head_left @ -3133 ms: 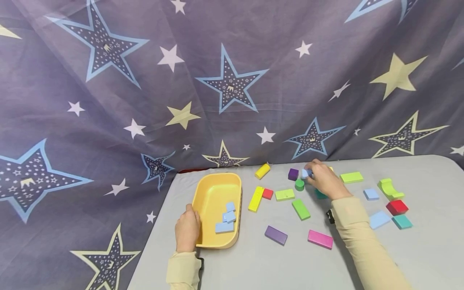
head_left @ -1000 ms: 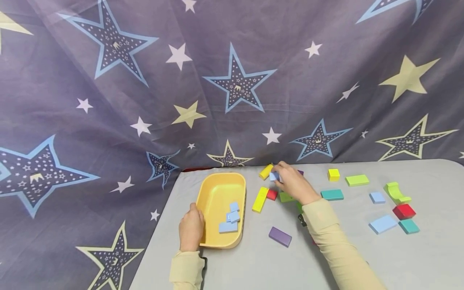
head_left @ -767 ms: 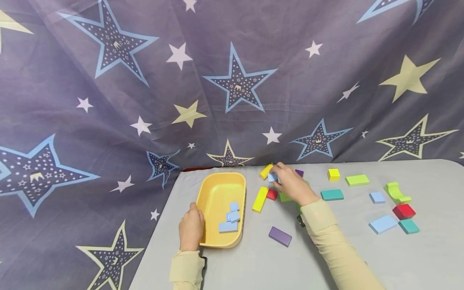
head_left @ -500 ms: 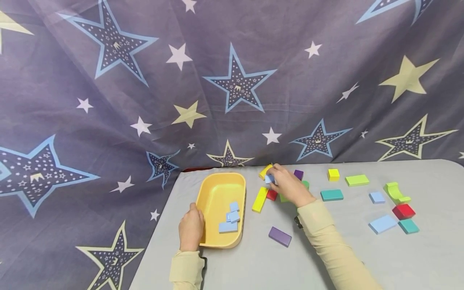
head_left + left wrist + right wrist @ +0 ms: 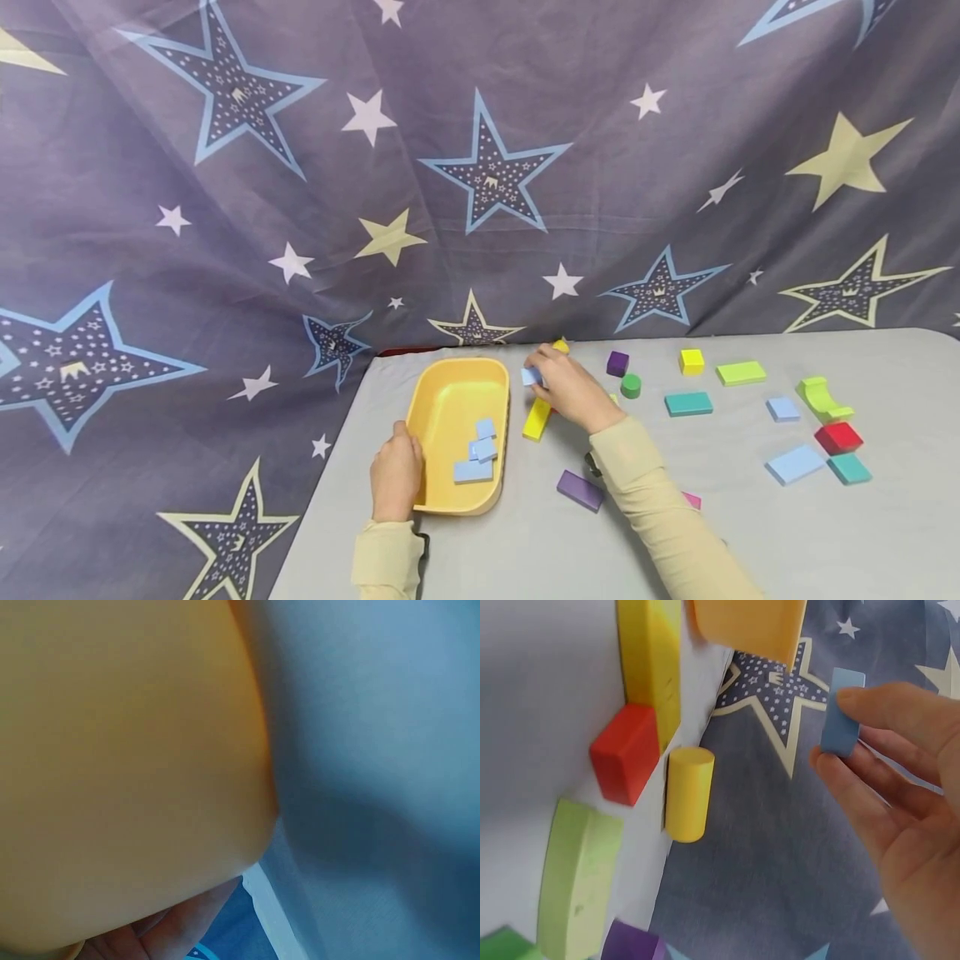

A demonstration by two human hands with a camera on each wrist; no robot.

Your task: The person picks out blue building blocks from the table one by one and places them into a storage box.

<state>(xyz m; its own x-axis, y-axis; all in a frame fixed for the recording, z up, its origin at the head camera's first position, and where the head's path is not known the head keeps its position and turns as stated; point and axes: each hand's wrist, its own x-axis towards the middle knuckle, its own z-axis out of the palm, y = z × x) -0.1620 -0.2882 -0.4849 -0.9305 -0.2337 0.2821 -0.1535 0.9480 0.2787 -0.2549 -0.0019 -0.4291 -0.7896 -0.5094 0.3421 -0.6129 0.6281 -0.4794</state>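
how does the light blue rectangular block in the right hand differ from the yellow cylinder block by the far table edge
Shape: the light blue rectangular block has flat faces, while the yellow cylinder block has a rounded side. State: the light blue block is pinched in the right hand, while the yellow cylinder block rests on the table. Both look smooth and single-coloured.

The right hand has carried a light-blue block leftward, nearer the yellow tray. Right of the hand, the purple cube and green cylinder are uncovered; the red block seems mostly hidden behind it in the head view.
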